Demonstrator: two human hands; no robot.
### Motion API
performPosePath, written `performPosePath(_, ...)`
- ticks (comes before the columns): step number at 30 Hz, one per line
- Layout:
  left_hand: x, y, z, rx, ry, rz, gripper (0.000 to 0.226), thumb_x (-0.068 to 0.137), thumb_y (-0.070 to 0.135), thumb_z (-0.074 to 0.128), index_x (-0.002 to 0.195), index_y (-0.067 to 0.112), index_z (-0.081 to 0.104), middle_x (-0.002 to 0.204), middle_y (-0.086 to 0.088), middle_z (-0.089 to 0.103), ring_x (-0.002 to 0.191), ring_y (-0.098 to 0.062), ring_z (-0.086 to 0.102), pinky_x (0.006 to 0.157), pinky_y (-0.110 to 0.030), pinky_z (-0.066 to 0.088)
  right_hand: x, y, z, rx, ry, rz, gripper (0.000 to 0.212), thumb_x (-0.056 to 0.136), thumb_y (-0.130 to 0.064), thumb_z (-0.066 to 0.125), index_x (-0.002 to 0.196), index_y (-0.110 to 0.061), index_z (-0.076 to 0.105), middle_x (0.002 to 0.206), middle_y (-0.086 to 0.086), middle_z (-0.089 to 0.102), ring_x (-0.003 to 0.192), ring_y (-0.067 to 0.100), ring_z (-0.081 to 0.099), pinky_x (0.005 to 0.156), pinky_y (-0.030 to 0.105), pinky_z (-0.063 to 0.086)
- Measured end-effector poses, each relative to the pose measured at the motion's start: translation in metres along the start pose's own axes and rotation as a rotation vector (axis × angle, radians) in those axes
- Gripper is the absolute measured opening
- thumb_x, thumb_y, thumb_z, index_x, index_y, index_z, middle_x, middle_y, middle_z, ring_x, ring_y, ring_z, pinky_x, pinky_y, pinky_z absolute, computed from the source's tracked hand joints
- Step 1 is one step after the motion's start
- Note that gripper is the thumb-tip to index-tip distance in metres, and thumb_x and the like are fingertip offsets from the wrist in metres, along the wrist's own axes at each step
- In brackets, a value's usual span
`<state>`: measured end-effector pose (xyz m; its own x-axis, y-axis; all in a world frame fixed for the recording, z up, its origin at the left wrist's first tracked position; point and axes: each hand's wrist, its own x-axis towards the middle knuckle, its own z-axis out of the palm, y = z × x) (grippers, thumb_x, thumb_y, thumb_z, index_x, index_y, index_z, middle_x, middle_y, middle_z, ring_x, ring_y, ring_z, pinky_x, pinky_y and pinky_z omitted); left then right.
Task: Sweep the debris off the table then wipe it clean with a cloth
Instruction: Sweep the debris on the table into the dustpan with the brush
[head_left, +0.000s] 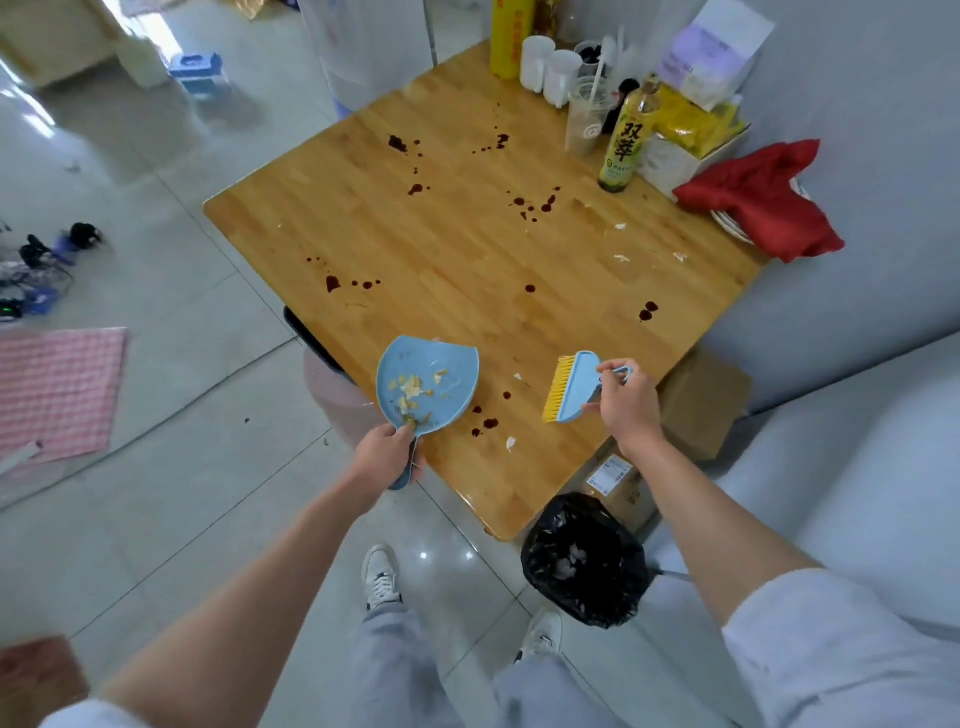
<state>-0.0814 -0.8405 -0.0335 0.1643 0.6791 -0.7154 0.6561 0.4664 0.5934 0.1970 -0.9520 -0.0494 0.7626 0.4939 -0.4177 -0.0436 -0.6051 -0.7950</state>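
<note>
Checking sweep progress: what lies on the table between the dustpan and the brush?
In the head view, dark stains and white scraps lie between the dustpan and the brush.

Head-height view down onto table (467, 249)

Both arms extended; left grip (387, 454) curled tight, right grip (626, 402) pinching.

- Bottle (626, 140) upright near the table's far corner
- Plastic cup (586, 120) just behind it
- White cups (549, 70)
- Yellow roll (510, 36)
- Cardboard box (698, 402) on floor
- Blue stool (199, 73)
- Checked mat (54, 389)
</note>
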Motion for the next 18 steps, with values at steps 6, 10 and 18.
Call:
performPosePath(6,-0.022,-0.032,0.004,-0.162,0.019,-0.063,0.029,0.104,0.021,0.041,0.082,0.005,0.053,0.067,-0.012,0.059,0.056,-0.024,0.056,0.053,-0.028,0.047,-0.011,0.002,0.012,0.054,0.012,-0.04,0.016,0.105,-0.017,0.041,0.11,-0.015,0.057,0.098,0.003,0.065,0.072,0.014,0.073,0.056,0.027,0.055)
performPosePath(10,-0.016,-0.038,0.001,-0.173,0.016,-0.071,0.029,0.103,0.022,0.042,0.082,0.007,0.055,0.069,-0.011,0.06,0.058,-0.024,0.057,0.056,-0.029,0.048,0.007,-0.021,0.034,0.1,0.061,-0.039,0.018,0.105,-0.018,0.039,0.114,-0.017,0.054,0.103,0.003,0.064,0.076,0.016,0.074,0.053,0.021,0.051)
performPosePath(18,0.017,-0.033,-0.008,-0.167,-0.048,-0.061,0.028,0.103,0.021,0.041,0.083,0.008,0.054,0.067,-0.009,0.059,0.058,-0.021,0.055,0.047,-0.024,0.046,0.031,-0.031,0.078,-0.055,0.068,-0.045,0.022,0.106,-0.015,0.033,0.114,-0.012,0.053,0.107,0.007,0.063,0.067,0.016,0.07,0.042,0.013,0.041)
